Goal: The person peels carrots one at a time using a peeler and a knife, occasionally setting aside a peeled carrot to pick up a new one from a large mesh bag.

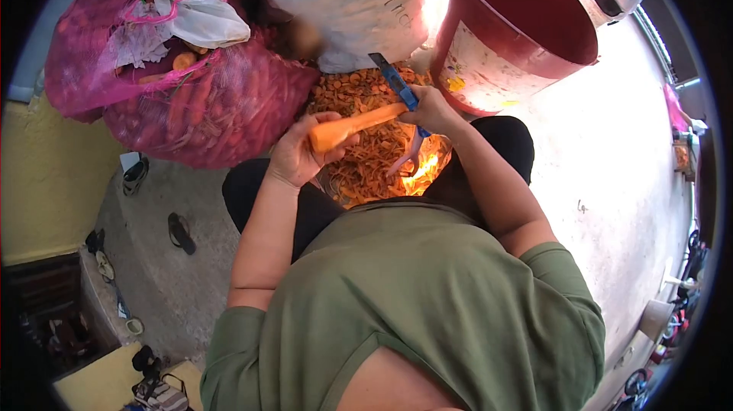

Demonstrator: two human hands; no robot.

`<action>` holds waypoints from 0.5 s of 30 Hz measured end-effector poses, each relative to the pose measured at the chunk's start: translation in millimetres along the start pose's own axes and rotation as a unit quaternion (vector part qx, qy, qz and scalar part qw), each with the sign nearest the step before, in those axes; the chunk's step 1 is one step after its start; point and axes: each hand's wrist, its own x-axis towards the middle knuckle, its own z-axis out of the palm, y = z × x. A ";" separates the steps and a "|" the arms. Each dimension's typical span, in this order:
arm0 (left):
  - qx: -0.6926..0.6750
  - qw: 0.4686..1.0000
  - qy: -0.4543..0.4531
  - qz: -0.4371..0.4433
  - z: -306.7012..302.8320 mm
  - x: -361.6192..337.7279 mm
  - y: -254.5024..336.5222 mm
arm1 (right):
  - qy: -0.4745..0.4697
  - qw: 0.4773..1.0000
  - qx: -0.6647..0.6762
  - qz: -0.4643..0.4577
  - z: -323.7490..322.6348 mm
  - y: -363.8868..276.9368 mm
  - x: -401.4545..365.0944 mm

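Observation:
A peeled orange carrot (353, 125) lies slantwise between my two hands. My left hand (296, 153) is closed round its thick end, fingers and thumb on either side. At the thin end, my right hand (437, 112) is closed on a blue utility knife (395, 79) whose dark tip points up and away; its fingers also touch the carrot. Beneath both hands spreads a heap of carrot peelings (359, 170), with round carrot pieces (345, 90) toward the far side. A pale forked thing (411, 161) rests over the peelings; I cannot make out its kind.
Pink mesh sacks of carrots (206, 117) stand at the far left. A white sack (347, 3) with handwriting sits ahead, beside a big dark-red bucket (496, 48). A slipper (181, 232) lies on the concrete floor at left. My knees flank the peelings.

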 end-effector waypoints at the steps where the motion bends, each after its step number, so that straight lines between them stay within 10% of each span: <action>1: 0.045 0.998 0.006 -0.051 1.2 -1.5 -1.1 | -0.002 1.000 0.012 -0.018 -3.0 -3.6 -3.5; 7: 0.264 0.948 0.077 -0.163 -6.4 1.3 -19.8 | 0.085 0.985 -0.108 -0.100 -27.3 7.0 0.6; 11: 0.315 0.928 0.150 -0.132 -2.8 0.9 -25.4 | 0.202 0.958 0.188 0.073 -57.3 -16.2 -0.5; 15: 0.345 0.924 0.115 -0.117 7.0 4.1 -34.2 | 0.204 0.971 0.107 0.057 -12.9 -18.8 8.4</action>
